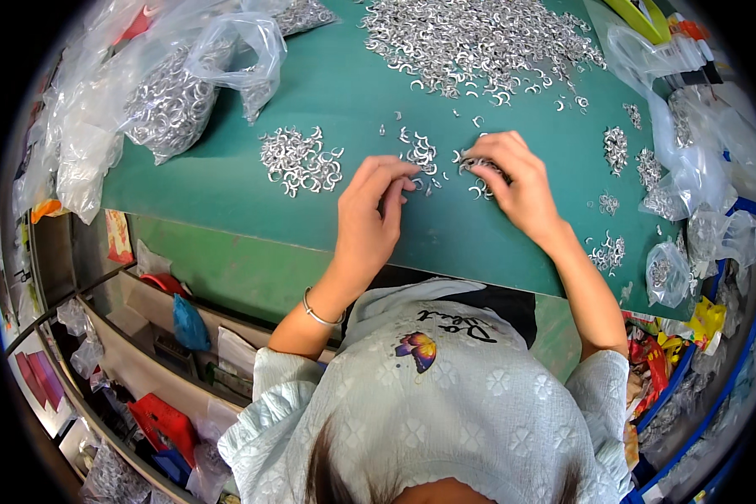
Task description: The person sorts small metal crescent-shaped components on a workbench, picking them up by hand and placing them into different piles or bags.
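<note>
At the middle of the green table, my left hand (pixel 368 210) has its fingers curled together at the edge of a small cluster of silvery crescent-shaped metal pieces (pixel 421 153). What its fingertips hold, if anything, is too small to make out. To its right, my right hand (pixel 519 181) bends its fingers and thumb round more crescent-shaped pieces (pixel 480 188), which show between and below them. A loose pile of crescents (pixel 301 161) lies left of my left hand. Beyond both hands spreads a large heap of the same pieces (pixel 479 42).
Clear plastic bags full of metal pieces (pixel 170 105) stand at the far left. Several small piles (pixel 616 151) and more bags (pixel 668 273) line the table's right side. Below the table (pixel 227 189), open drawers (pixel 176 361) are at the left and blue-edged bins (pixel 672 395) at the right.
</note>
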A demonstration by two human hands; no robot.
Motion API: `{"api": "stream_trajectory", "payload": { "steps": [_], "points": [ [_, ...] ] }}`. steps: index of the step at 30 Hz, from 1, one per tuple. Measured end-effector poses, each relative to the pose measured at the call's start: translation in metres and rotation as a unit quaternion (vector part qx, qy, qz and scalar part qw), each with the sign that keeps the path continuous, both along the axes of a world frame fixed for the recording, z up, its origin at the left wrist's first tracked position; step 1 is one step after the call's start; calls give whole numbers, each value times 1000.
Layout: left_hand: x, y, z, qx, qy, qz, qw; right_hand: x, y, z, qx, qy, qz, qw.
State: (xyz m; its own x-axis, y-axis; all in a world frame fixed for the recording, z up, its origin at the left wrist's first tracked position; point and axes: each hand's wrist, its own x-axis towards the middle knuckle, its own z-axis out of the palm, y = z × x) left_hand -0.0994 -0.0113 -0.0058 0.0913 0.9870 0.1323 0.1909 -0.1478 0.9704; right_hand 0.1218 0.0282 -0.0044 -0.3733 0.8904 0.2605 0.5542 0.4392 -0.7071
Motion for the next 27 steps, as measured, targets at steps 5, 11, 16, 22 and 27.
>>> {"api": "stream_trajectory", "payload": {
  "steps": [5,11,16,22,27],
  "points": [
    [0,5,8,29,85,16,996,30,2,9,-265,221,-147,927],
    [2,4,6,112,308,-44,944,24,-9,36,-135,48,-157,977],
    [2,6,-1,133,238,-38,961,-6,-19,30,20,-65,-43,997],
    [6,5,3,84,171,1,982,-32,-20,3,103,-101,-37,989],
    [6,3,6,21,108,8,994,-29,-21,1,96,-84,-48,991]
  ]
}}
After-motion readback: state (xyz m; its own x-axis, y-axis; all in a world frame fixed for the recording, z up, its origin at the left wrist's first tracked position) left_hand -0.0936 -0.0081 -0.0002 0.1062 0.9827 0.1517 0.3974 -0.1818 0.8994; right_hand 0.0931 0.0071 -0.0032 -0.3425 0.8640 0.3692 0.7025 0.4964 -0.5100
